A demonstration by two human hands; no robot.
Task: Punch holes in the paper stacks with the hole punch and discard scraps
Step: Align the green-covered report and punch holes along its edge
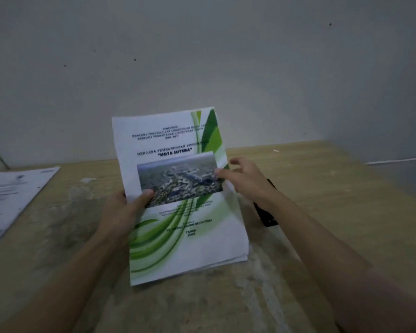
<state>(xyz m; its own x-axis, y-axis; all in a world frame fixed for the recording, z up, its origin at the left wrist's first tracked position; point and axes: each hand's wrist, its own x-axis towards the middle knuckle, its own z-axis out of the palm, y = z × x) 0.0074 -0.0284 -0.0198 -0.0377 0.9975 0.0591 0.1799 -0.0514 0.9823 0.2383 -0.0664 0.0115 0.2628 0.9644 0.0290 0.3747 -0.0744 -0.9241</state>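
Paper stack (pixel 178 200) held upright over the desk (pixel 322 188), green-and-white cover facing the person, lower edge near the desktop. Left hand (pixel 124 210) grips the stack's left edge, thumb across the cover. Right hand (pixel 245 181) pinches the right edge, thumb on the cover photo. A dark object (pixel 265 212), partly hidden behind the right wrist, lies on the desk; cannot tell what it is. More papers (pixel 12 195) lie flat at far left.
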